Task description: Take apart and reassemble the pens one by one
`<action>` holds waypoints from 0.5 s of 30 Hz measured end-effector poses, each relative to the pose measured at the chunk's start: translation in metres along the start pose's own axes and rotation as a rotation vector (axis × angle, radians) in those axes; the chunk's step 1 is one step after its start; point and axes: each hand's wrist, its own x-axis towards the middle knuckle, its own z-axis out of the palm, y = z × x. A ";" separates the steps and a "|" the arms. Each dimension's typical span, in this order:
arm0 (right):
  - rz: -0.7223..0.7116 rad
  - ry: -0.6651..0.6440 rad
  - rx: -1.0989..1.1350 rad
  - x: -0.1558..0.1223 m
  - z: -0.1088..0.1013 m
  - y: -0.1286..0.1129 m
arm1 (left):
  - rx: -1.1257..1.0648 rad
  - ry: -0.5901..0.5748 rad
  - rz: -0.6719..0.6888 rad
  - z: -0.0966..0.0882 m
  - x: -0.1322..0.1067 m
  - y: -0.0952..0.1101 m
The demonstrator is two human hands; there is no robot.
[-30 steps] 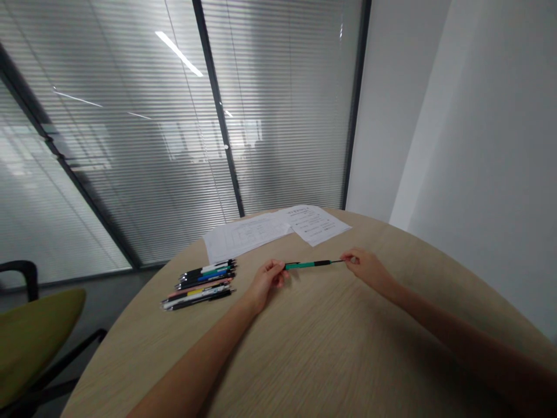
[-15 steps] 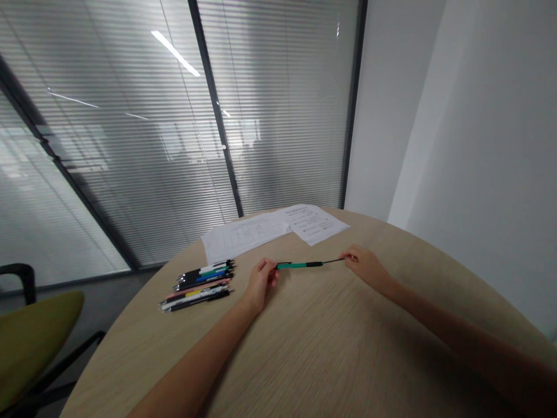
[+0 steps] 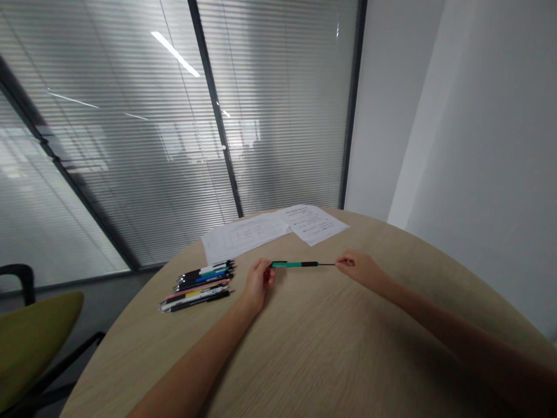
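My left hand (image 3: 256,284) is closed around the back end of a green pen (image 3: 292,265) with a black grip and a dark clip. The pen lies nearly level above the table, its front pointing right. A thin dark refill (image 3: 326,265) sticks out of the front of the barrel. The fingertips of my right hand (image 3: 359,269) pinch the refill's far end, which they hide. To the left of my left hand, several pens (image 3: 200,285) lie side by side in a row, in black, white, blue, yellow, pink and green.
Printed paper sheets (image 3: 315,223) lie overlapping at the far side of the round wooden table (image 3: 296,360). A green chair (image 3: 39,342) with black arms stands at the left. Glass panels with blinds (image 3: 282,104) and a white wall (image 3: 487,145) rise behind.
Both hands have shifted a little to the left with the pen and refill. Less of the refill shows between the barrel and my right fingers. The row of pens has not moved.
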 end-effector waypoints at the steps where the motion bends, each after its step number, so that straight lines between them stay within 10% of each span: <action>1: -0.006 -0.010 0.003 -0.001 -0.001 -0.002 | -0.001 0.000 -0.002 0.000 0.000 0.000; 15: -0.142 -0.220 0.048 -0.003 -0.002 -0.001 | -0.035 0.005 -0.021 0.000 0.001 0.000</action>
